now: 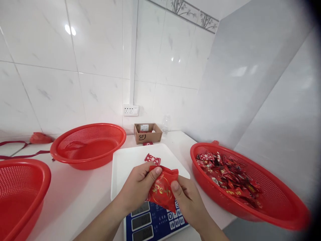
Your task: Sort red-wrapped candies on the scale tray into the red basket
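Both hands hold a red foil pouch (162, 189) with gold print above a scale. My left hand (136, 187) pinches its upper left edge, thumb on top. My right hand (189, 197) grips its right side, thumb pressed on the front. A small red wrapped candy (152, 159) lies on the scale's white weighing tray (125, 167), just beyond my left fingers. The scale's blue panel (152, 222) with displays and keys shows below the pouch.
A red mesh basket (276, 207) with several red wrapped candies stands at the right. Two more red baskets, one behind the scale (88, 145) and another at the near left (22, 194), stand on the white counter. A small cardboard box (147, 133) sits by the tiled wall.
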A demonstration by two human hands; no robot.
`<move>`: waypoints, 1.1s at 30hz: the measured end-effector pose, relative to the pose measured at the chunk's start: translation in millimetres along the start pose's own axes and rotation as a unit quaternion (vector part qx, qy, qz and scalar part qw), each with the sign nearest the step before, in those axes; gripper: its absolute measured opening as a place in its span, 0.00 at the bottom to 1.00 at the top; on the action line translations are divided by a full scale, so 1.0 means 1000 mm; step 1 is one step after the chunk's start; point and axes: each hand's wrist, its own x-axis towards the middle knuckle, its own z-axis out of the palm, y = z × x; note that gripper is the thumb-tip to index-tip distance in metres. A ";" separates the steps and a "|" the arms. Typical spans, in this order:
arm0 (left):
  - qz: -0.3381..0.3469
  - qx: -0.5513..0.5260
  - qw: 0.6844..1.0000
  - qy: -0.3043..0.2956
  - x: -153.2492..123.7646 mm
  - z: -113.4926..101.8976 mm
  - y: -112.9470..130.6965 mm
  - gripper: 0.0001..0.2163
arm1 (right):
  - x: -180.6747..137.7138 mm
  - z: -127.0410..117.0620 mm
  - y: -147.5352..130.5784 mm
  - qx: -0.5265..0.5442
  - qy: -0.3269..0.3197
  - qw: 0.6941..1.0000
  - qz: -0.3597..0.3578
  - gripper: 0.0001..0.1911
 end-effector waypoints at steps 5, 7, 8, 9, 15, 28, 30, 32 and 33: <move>0.001 -0.017 0.999 -0.035 -0.001 0.002 -0.002 0.18 | 0.001 -0.004 -0.006 -0.020 0.051 0.998 0.013 0.23; 0.002 -0.037 0.995 -0.092 -0.002 0.003 -0.003 0.16 | 0.001 -0.006 -0.008 -0.025 0.072 0.997 0.018 0.23; 0.000 -0.043 0.992 -0.122 -0.002 0.003 -0.003 0.15 | 0.001 -0.006 -0.009 -0.025 0.079 0.996 0.022 0.23; -0.003 -0.046 0.988 -0.146 -0.002 0.003 -0.004 0.15 | 0.000 -0.007 -0.009 -0.024 0.084 0.996 0.027 0.23; 0.018 -0.074 0.993 -0.095 -0.002 0.005 -0.001 0.12 | -0.002 -0.009 -0.011 0.012 0.010 0.999 0.030 0.25; 0.010 -0.032 0.993 -0.117 -0.001 0.000 -0.004 0.19 | -0.001 -0.008 -0.014 -0.005 -0.052 0.998 -0.019 0.23; 0.002 -0.028 0.991 -0.128 -0.001 -0.001 -0.003 0.19 | -0.001 -0.008 -0.012 0.018 -0.051 0.999 0.002 0.23; 0.002 -0.035 0.991 -0.128 -0.002 0.000 0.000 0.19 | -0.001 -0.007 -0.010 0.042 -0.048 0.998 0.024 0.24; 0.006 -0.038 0.991 -0.129 -0.002 0.001 0.001 0.19 | -0.001 -0.007 -0.009 0.053 -0.050 0.997 0.027 0.25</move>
